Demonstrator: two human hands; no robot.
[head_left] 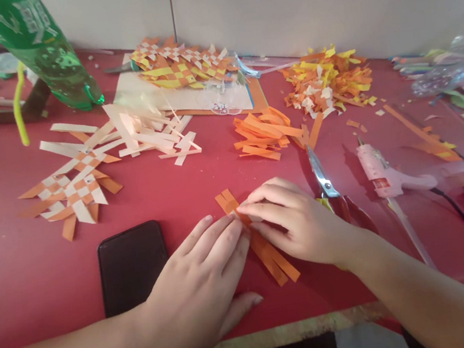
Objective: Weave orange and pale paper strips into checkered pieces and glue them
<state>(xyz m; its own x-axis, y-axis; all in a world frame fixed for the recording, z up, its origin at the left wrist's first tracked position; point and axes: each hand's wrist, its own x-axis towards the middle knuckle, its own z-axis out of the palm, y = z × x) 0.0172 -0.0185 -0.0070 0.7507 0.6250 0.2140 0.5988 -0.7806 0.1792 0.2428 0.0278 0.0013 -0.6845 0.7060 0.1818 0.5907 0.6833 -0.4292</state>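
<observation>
Two orange paper strips [265, 253] lie side by side at a slant on the table near its front edge. Across their upper part my left hand [209, 273] rests flat, fingers stretched out and tips pressing on the paper. From the other side my right hand [291, 217] bends its fingers down onto the same strips, its fingertips meeting those of my left hand. A small pale bit of paper shows between the fingertips; the rest of it is hidden. Woven orange-and-white paper pieces [71, 192] lie to the left, beyond a black phone [132, 264].
White strips [156, 136] and orange strips [267, 134] lie in piles ahead. Scissors [323, 175] and a pink glue gun [388, 171] with a black cord are at right. A green bottle [49, 56] stands back left. Woven pieces [181, 65] and paper scraps [327, 81] line the back.
</observation>
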